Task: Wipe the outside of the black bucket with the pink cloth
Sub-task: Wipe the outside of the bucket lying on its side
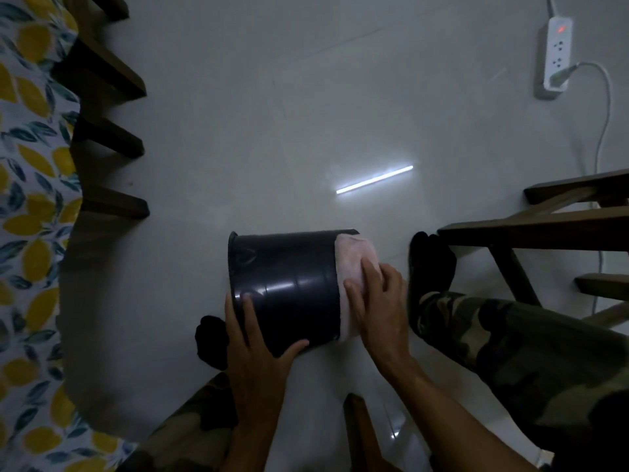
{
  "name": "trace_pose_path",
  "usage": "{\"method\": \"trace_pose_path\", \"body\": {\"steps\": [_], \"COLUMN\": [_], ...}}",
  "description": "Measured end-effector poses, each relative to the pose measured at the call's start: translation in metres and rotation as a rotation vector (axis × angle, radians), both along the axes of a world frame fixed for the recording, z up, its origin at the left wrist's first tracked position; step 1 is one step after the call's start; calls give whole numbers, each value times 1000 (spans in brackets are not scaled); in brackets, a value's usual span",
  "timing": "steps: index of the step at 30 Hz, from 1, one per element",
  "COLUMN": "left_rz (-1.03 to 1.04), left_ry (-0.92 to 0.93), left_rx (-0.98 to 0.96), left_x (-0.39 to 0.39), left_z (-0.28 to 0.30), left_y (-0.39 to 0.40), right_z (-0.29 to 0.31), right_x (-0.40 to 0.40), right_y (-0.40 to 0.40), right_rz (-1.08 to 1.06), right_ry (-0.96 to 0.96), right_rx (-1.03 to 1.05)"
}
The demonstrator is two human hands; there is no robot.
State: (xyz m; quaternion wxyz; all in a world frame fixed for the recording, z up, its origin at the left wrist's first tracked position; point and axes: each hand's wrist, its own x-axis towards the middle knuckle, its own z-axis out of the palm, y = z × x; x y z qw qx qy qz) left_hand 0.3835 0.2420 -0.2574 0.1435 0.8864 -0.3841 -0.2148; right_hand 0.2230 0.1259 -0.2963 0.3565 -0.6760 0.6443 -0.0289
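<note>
The black bucket (289, 287) lies on its side on the pale floor, its rim pointing left and its base to the right. A pink cloth (355, 264) covers the base end. My right hand (381, 301) presses flat on the cloth against the bucket's base, fingers spread. My left hand (258, 352) grips the bucket's near side by the rim, thumb along the lower wall. The bucket's inside and far side are hidden.
Dark wooden furniture legs (112, 144) and a lemon-print cloth (30, 199) line the left. A wooden chair frame (544, 229) stands at the right. A white power strip (556, 56) with a cable lies far right. My feet in black socks (430, 267) flank the bucket.
</note>
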Motion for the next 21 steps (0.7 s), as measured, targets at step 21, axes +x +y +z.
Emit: {"method": "trace_pose_path", "body": {"steps": [21], "left_rz": [-144], "left_ry": [-102], "left_rx": [311], "left_x": [46], "left_z": [11], "left_y": [-32], "right_z": [-6], "right_x": [105], "right_y": [-34], "right_rz": [499], "right_ry": [49], "right_rx": [-239]}}
